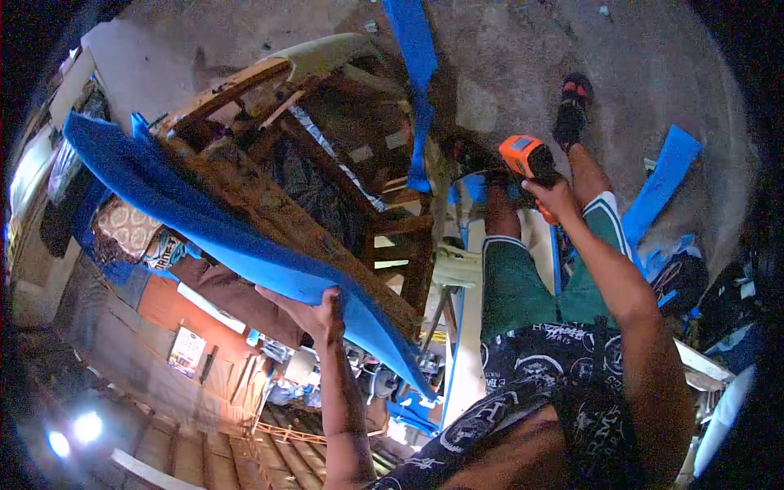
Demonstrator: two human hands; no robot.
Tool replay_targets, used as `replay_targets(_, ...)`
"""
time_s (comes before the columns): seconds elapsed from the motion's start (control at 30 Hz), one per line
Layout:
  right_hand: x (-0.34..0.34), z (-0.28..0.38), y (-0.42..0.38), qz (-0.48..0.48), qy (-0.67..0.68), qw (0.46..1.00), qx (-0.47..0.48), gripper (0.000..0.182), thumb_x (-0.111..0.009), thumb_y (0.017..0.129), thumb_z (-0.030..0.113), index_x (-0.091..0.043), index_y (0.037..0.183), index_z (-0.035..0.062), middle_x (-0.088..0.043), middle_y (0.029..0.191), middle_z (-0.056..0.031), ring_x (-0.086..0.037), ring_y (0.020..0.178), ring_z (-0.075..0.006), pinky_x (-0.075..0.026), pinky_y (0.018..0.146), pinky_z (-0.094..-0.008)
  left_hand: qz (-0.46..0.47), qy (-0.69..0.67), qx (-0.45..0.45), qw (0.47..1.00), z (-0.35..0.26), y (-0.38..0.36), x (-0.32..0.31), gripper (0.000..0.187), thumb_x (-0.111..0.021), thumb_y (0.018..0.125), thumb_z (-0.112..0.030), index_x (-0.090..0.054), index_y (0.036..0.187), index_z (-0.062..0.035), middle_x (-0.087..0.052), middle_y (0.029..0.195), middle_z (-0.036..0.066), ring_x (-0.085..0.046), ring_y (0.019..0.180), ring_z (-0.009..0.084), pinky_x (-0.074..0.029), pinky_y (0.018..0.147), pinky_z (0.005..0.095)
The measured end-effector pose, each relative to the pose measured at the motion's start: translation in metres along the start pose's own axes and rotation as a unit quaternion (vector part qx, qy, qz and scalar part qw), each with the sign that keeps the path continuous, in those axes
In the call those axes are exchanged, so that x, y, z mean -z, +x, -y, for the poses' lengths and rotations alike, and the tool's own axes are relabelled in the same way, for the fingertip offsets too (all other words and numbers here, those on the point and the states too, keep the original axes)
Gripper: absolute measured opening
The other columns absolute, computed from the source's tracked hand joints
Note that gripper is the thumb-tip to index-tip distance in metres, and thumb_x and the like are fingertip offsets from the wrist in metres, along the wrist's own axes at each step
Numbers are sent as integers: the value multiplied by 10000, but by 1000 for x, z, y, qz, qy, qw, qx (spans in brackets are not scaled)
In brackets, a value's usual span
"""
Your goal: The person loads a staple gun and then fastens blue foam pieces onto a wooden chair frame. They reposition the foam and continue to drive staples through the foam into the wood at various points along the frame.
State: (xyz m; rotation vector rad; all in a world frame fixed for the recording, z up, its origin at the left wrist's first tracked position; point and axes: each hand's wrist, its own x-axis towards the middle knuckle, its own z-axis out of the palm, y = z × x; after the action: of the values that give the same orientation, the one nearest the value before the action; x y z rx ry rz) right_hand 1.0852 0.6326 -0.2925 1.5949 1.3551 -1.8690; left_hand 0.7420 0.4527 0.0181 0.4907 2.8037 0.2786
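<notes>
Running beside the wood frame (298, 237), blue foam (237, 249) was gripped by the left hand (314, 317), orange tool (523, 153) by the right hand (555, 200); even, untwisted tension was judged best.

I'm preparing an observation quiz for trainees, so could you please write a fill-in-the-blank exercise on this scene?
The left hand holds a long foam strip coloured ____.
The right hand grips a handheld tool coloured black and ____.
The frame beside the foam strip is mainly made of ____.
The shining lights at the picture's lower left number ____.
Missing words: blue; orange; wood; two.
</notes>
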Motion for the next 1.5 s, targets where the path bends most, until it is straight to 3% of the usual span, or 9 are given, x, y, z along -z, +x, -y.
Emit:
replay_targets(0.27,-2,13,-9,-59,63,994,68,412,-746,741,382,-653,912,19,-647,700,-80,-602,633,-190,-477,605,-358,0,191,11,982,-5,4,-1,1279,-708,610,-701,-58,1476,-20,29,1499,313,-30,1405,415,-105,1145,485)
replay_targets(0.33,-11,-1,-4,-63,59,993,79,414,-740,744,386,-653,913,18,-647,704,-79,-602,634,-196,-474,605,-362,27,410,-68,909,5,11,3,1341,-816,590,-554,11,1433,81,-13,1483,336,-105,1390,430,-164,1142,432)
replay_targets(0.47,-8,-5,-8,-54,74,995,38,365,-750,743,326,-654,919,21,-636,700,-60,-587,636,-175,-472,606,-349,34,353,13,935,-12,12,-4,1252,-815,625,-499,-61,1429,93,-39,1478,343,-73,1383,459,-124,1151,448)
replay_targets(0.67,9,5,-11,-30,56,998,13,339,-765,736,277,-660,943,29,-651,757,-67,-577,673,-142,-482,644,-328,59,394,-63,915,34,17,0,1128,-765,706,-462,-99,1425,96,-76,1479,335,-60,1385,456,-88,1152,469)
replay_targets(1.0,20,-1,-9,-74,93,992,37,363,-753,742,292,-655,983,38,-679,811,-120,-636,721,-212,-498,672,-363,-40,236,17,971,-40,10,-18,1194,-800,653,-486,-96,1430,85,-103,1482,317,-104,1380,443,-110,1147,478)
replay_targets(1.23,22,-9,-5,-85,107,989,50,400,-742,745,307,-648,1031,43,-687,872,-143,-662,796,-233,-504,711,-375,5,323,-95,941,9,15,-8,1036,-767,707,-467,-229,1399,86,-248,1434,316,-185,1356,455,-118,1138,513)
replay_targets(1.33,21,-11,-3,-80,102,991,37,393,-746,740,297,-651,1021,40,-687,854,-139,-662,773,-236,-510,699,-376,57,487,-201,848,2,16,-14,909,-732,746,-459,-333,1359,82,-346,1389,305,-221,1330,481,-120,1128,544)
replay_targets(1.4,26,-5,-5,-76,76,994,30,390,-747,738,295,-651,1013,34,-686,846,-145,-664,766,-245,-511,692,-376,-141,136,-77,978,-23,9,-29,824,-714,768,-436,-390,1339,61,-407,1346,306,-221,1326,492,-110,1126,559)
replay_targets(1.5,15,-15,1,-85,68,993,44,392,-748,734,304,-653,998,31,-683,834,-156,-668,761,-266,-512,684,-380,-5,408,-140,902,17,14,-10,934,-745,733,-447,-313,1374,77,-309,1399,333,-195,1341,484,-111,1134,532)
